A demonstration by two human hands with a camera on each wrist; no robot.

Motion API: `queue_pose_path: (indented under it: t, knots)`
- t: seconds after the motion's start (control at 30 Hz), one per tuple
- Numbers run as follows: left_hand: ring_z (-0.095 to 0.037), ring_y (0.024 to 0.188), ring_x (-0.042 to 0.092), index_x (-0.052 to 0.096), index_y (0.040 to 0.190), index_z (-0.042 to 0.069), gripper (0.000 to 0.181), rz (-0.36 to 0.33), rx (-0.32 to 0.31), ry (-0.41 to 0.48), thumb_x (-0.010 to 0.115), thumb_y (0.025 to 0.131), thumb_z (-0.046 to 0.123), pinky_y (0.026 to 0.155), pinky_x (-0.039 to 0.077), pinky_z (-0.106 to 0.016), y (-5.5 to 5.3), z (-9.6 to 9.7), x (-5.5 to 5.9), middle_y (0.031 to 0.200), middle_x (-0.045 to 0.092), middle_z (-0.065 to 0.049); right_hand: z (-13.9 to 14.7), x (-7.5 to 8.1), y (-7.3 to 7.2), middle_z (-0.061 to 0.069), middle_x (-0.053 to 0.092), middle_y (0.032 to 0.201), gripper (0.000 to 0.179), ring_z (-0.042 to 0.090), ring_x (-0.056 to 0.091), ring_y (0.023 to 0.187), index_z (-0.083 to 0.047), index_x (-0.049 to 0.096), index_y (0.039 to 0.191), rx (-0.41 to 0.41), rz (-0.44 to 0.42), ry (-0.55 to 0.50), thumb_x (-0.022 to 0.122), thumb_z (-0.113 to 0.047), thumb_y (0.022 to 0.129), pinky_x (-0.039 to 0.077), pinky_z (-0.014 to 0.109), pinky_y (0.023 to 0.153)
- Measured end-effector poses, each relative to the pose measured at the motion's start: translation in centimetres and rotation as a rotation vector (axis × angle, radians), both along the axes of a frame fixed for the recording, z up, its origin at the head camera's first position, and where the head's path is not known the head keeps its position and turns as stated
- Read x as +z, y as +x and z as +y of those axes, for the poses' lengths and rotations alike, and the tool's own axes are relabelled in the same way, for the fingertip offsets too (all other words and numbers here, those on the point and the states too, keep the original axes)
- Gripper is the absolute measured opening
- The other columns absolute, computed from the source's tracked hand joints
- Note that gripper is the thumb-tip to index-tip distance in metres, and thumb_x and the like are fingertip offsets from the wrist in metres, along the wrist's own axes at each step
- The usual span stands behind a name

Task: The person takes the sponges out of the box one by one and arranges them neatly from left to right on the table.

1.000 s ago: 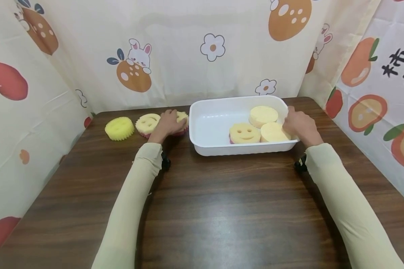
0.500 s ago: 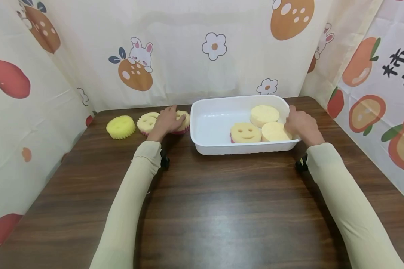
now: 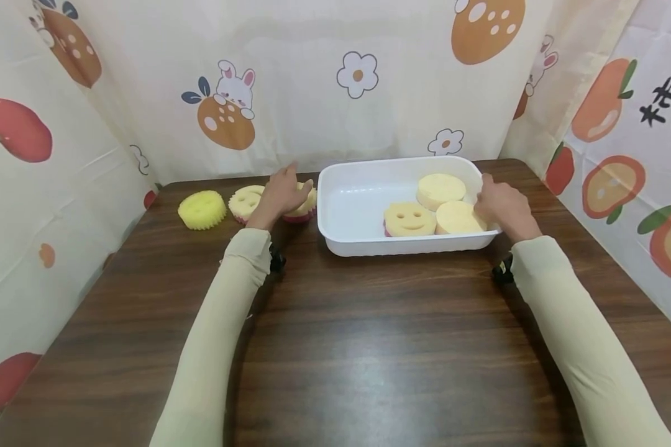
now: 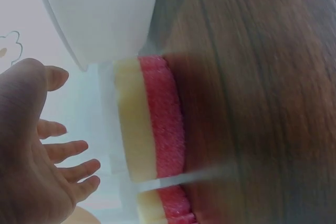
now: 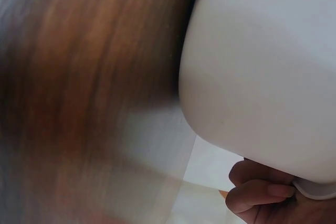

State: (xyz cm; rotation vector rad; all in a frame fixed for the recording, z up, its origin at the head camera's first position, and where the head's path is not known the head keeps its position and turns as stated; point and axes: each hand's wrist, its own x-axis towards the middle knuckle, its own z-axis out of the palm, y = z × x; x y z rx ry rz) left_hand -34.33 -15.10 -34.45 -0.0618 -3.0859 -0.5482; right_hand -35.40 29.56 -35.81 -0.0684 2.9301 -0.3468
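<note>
My left hand (image 3: 282, 194) hovers over a smiley-face sponge (image 3: 305, 205) just left of the white tray (image 3: 369, 248). In the left wrist view its fingers are spread and apart from the sponge (image 4: 149, 119), which has a cream layer and a pink layer. At the tray's right end, my right hand (image 3: 504, 208) grips the rim, with curled fingers (image 5: 257, 195) showing in the right wrist view. Inside the tray lie a smiley sponge (image 3: 409, 220) and two plain round cream sponges, one at the back (image 3: 440, 190) and one in front (image 3: 460, 218).
Left of my left hand sit another smiley sponge (image 3: 243, 202), partly covered by the hand, and a bright yellow scalloped sponge (image 3: 202, 210). Printed curtains (image 3: 307, 93) stand behind and beside the dark wooden table (image 3: 369, 347).
My left hand has lifted slightly off the smiley sponge, its fingers spreading. The right hand keeps its hold on the tray rim, and the sponges look unmoved.
</note>
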Motion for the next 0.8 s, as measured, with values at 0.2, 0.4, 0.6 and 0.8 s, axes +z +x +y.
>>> queue_pose_path:
  t: [0.2,0.4,0.6,0.8]
  knots:
    - [-0.042,0.151,0.021,0.013,0.159,0.004,0.076,-0.008,-0.016,0.01,0.038,0.102,0.047,0.123,0.021,-0.054,-0.1,0.7,1.0,0.164,0.022,-0.021,0.1,0.2,0.1,0.039,0.05,0.123,0.061,0.047,0.056,0.099,0.009,0.018,0.148,0.003,0.003,-0.007,0.04,-0.022,0.1,0.047,0.062,0.081]
    - [-0.04,0.152,0.02,0.014,0.159,0.005,0.076,-0.013,-0.024,0.024,0.039,0.102,0.047,0.124,0.02,-0.054,0.0,1.2,1.2,0.165,0.021,-0.019,0.2,-0.2,0.0,0.039,0.05,0.124,0.06,0.048,0.055,0.1,0.009,0.018,0.148,0.01,0.009,-0.016,0.04,-0.022,0.1,0.047,0.063,0.082]
    - [-0.038,0.153,0.02,0.015,0.159,0.006,0.075,-0.009,-0.026,0.027,0.042,0.101,0.047,0.124,0.02,-0.053,0.1,1.6,1.2,0.165,0.021,-0.017,0.1,-0.3,-0.1,0.039,0.05,0.124,0.061,0.048,0.056,0.1,0.008,0.018,0.148,0.007,0.009,-0.011,0.041,-0.022,0.1,0.046,0.063,0.082]
    - [-0.036,0.152,0.022,0.017,0.159,0.006,0.074,0.01,-0.041,0.03,0.042,0.101,0.046,0.125,0.019,-0.051,0.1,1.9,1.3,0.165,0.023,-0.017,0.1,-0.2,-0.1,0.039,0.05,0.124,0.06,0.048,0.056,0.1,0.008,0.019,0.148,0.008,0.018,-0.008,0.041,-0.021,0.1,0.046,0.063,0.081]
